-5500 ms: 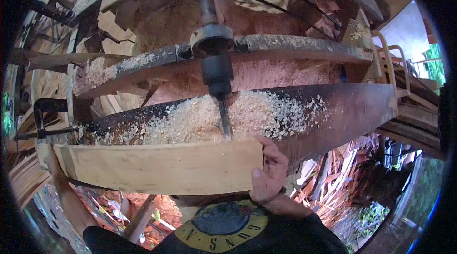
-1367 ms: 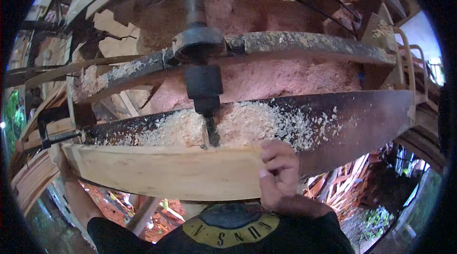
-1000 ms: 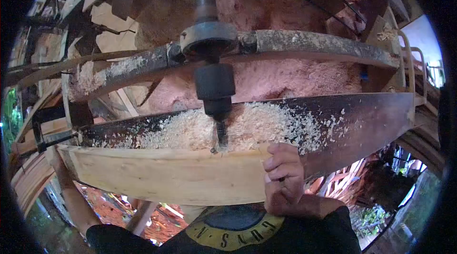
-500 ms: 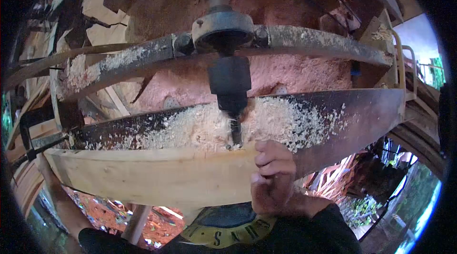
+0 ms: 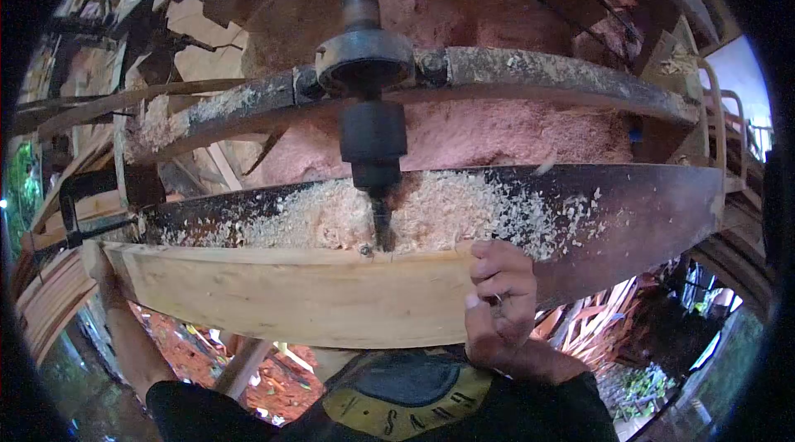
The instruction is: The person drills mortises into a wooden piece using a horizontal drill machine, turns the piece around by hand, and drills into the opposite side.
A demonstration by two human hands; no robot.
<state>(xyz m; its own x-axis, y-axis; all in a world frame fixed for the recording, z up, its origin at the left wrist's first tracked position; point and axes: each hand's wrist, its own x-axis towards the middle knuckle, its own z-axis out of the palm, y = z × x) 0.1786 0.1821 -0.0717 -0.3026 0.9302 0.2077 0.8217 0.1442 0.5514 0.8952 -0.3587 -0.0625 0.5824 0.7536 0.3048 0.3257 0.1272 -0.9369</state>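
Note:
A pale wooden board (image 5: 290, 297) lies along the near edge of a dark work table, its long face towards me. My right hand (image 5: 501, 301) is closed around the board's right end, with curled fingers over the top edge and the thumb in front. At the far left end, my left hand (image 5: 103, 268) grips the board; its fingers are mostly hidden. A drill bit (image 5: 383, 225) in a dark chuck (image 5: 373, 132) points down at the board's top edge, among wood shavings (image 5: 447, 202). Whether the bit is inside the wood I cannot tell.
Behind the chuck runs a shavings-covered metal bar (image 5: 563, 78) joined to a round collar (image 5: 365, 57). The dark table (image 5: 646, 202) stretches right. A dark clamp (image 5: 73, 202) sits at the left. Scrap wood (image 5: 588, 309) lies below on the right.
Both hands and the board have shifted right relative to the drill bit. The bit now stands farther from my right hand. The camera view has also shifted a little.

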